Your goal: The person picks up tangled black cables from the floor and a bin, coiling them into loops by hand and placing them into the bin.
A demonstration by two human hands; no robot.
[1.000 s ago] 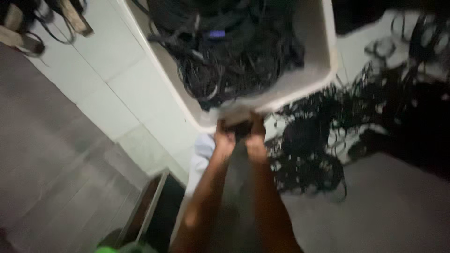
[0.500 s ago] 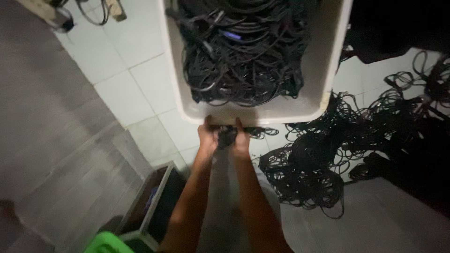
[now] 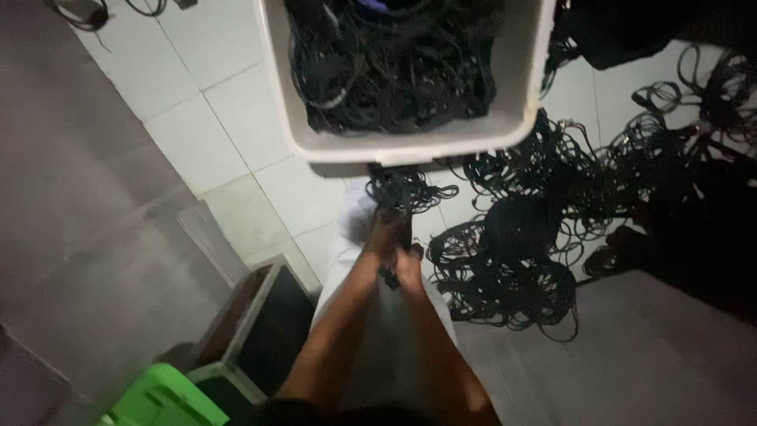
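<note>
change: both hands pulling back from the white bin (image 3: 410, 146), now clear of its near rim | grip: left hand (image 3: 384, 237) and right hand (image 3: 409, 264) closing together on a small black cable bundle (image 3: 398, 193), trailing just past the fingers | implication: coiling seems under way | unclear: fingers blurring, cable ends lost; floor cable pile (image 3: 512, 252) lying right of grip

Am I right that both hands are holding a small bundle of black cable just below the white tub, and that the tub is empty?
Not quite: the white tub is not empty; the head view shows it full of tangled black cables. The rest holds: the left hand and right hand grip a small bundle of black cable just below the tub.
</note>
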